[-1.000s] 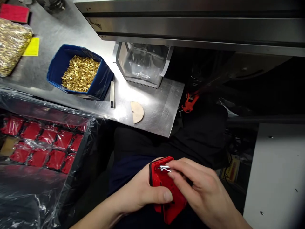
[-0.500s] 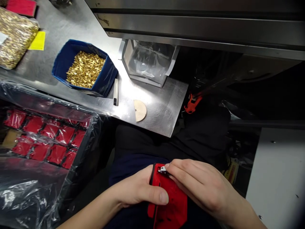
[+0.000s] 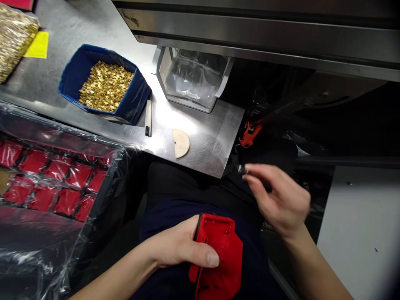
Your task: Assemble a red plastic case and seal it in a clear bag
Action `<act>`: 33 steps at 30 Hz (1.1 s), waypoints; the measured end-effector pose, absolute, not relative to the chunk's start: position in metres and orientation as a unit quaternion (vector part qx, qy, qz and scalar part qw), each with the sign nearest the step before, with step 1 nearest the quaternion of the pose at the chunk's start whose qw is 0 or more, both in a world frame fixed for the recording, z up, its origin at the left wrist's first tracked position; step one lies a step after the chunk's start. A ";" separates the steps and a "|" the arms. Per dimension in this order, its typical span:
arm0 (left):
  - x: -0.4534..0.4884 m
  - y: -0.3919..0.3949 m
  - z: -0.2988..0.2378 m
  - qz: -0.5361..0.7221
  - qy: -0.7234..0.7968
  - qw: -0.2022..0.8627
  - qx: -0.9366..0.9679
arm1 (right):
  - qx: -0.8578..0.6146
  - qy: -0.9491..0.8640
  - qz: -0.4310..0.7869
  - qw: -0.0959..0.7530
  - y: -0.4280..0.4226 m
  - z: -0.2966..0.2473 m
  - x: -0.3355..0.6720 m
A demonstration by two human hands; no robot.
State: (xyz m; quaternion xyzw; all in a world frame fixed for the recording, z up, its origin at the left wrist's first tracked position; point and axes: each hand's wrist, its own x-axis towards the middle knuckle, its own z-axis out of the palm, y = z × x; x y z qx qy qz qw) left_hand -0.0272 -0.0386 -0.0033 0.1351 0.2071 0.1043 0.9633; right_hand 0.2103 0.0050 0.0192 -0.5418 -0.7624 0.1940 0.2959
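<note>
Low in the view, over my lap, my left hand grips a red plastic housing with a dark edge. Its thumb presses on the inside face and the other fingers are hidden behind. The housing's hollow side, with small posts, faces up. Further right and higher, apart from the housing, my right hand pinches a small nail clipper between thumb and fingertips. The clipper looks silver and dark and is slightly blurred.
On the metal table stand a blue bin of brass parts and a grey bin with clear bags. A half-round wooden disc and a white cutter lie nearby. A lined crate holds bagged red parts; orange-handled pliers hang right.
My right hand has lifted the nail clipper off the housing's upper edge and moved it up and right. My left hand still holds the housing. The view has shifted slightly.
</note>
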 end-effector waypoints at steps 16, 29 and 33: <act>-0.022 -0.040 0.009 0.271 0.418 0.843 0.204 | -0.627 -0.678 0.298 0.243 0.068 -0.053 0.167; -0.020 -0.015 -0.018 0.207 0.595 0.660 0.410 | -0.419 -0.730 0.511 0.174 -0.066 -0.029 0.189; -0.016 -0.003 -0.019 0.268 0.561 0.689 0.372 | -0.413 -0.744 0.500 0.157 -0.066 -0.026 0.192</act>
